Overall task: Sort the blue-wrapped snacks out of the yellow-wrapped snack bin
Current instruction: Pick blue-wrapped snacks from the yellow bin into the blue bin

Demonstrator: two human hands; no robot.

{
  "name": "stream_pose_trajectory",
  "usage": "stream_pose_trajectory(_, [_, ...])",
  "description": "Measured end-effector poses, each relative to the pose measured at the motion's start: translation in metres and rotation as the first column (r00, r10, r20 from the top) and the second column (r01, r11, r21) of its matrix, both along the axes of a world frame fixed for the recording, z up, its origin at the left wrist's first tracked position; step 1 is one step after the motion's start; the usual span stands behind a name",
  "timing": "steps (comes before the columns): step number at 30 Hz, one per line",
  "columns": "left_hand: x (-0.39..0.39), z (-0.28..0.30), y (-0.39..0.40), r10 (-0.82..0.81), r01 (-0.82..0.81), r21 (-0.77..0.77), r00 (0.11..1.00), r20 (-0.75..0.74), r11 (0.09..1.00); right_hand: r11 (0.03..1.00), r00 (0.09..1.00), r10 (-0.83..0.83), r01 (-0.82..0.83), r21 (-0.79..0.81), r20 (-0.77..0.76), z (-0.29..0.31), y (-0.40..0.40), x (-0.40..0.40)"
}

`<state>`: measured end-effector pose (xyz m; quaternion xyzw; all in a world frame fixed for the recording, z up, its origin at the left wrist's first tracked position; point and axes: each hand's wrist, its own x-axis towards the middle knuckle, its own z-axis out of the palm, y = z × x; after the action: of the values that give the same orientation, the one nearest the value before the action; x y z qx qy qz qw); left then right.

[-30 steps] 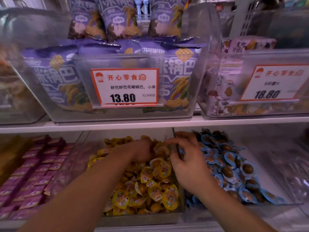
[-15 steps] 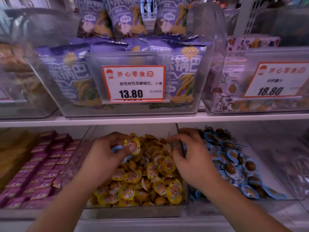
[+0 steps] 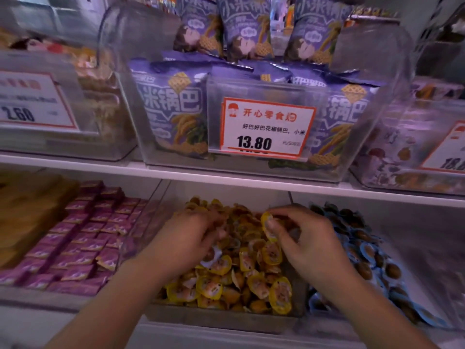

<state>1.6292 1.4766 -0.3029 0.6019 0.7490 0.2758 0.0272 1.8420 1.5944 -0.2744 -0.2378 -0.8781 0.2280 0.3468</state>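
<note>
Left hand [image 3: 187, 238]: curled in yellow snack bin [image 3: 221, 317], blurred; grip unclear.
Right hand [image 3: 305, 239]: pinching yellow-wrapped snack [image 3: 267, 222].
Blue-wrapped snack [image 3: 214, 255]: light, crinkly; probably best pinched by rim.

Clear glossy plastic bin [image 3: 221, 321], shiny yellow film wrappers [image 3: 279, 295], glossy paper price tag [image 3: 266, 127]

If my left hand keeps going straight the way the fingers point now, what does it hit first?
Most likely the heap of yellow-wrapped snacks. The left hand points forward and slightly right, fingers already down in the pile. Beyond that lies the back of the yellow snack bin, though blur makes depth uncertain.
</note>
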Motion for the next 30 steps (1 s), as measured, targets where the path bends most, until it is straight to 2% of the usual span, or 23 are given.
stream_pose_trajectory(3, [-0.007, 0.002, 0.01, 0.022, -0.023, 0.017, 0.998, 0.064, 1.0, 0.994, 0.998, 0.032, -0.037, 0.102, 0.052, -0.002, -0.002, 0.002])
stream_pose_trajectory(4, [-0.006, 0.003, 0.017, 0.021, -0.023, 0.035, 0.999, 0.049, 0.999, 0.991, 0.997, 0.044, -0.051, 0.121, 0.061, -0.004, -0.003, 0.003])
stream_pose_trajectory(6, [-0.001, 0.002, 0.03, -0.011, 0.012, 0.008, 0.997, -0.074, 1.0, 0.989, 0.996, 0.058, -0.066, 0.129, 0.066, -0.005, -0.003, 0.004])
stream_pose_trajectory(7, [0.004, 0.0, 0.037, -0.045, 0.035, -0.068, 0.987, -0.155, 0.997, 0.989, 0.996, 0.06, -0.069, 0.127, 0.073, -0.005, -0.002, 0.005])
stream_pose_trajectory(9, [0.018, -0.011, 0.048, -0.135, 0.042, -0.313, 0.95, -0.282, 0.949, 0.984, 0.989, 0.071, -0.09, 0.151, 0.128, -0.005, -0.002, 0.006])
stream_pose_trajectory(11, [0.028, -0.02, 0.052, -0.183, 0.005, -0.467, 0.923, -0.337, 0.884, 0.968, 0.957, 0.086, -0.146, 0.202, 0.278, -0.003, -0.002, 0.007])
stream_pose_trajectory(14, [0.02, -0.02, 0.047, -0.222, 0.034, -0.528, 0.929, -0.296, 0.848, 0.943, 0.845, 0.082, -0.237, 0.233, 0.529, 0.0, -0.002, 0.008])
stream_pose_trajectory(17, [0.011, -0.011, 0.038, -0.27, 0.119, -0.567, 0.944, -0.189, 0.815, 0.948, 0.848, 0.08, -0.226, 0.222, 0.524, -0.001, 0.0, 0.007])
stream_pose_trajectory(24, [0.002, 0.004, 0.015, -0.194, 0.09, -0.437, 0.961, -0.199, 0.895, 0.968, 0.906, 0.088, -0.176, 0.18, 0.415, -0.003, -0.002, 0.007])
stream_pose_trajectory(27, [0.001, 0.003, 0.005, -0.129, 0.075, -0.286, 0.977, -0.173, 0.955, 0.965, 0.906, 0.083, -0.177, 0.194, 0.414, -0.002, -0.004, 0.007])
stream_pose_trajectory(30, [0.001, -0.002, -0.001, -0.076, 0.04, -0.151, 0.967, -0.245, 0.988, 0.959, 0.9, 0.077, -0.185, 0.214, 0.43, 0.001, -0.008, 0.005])
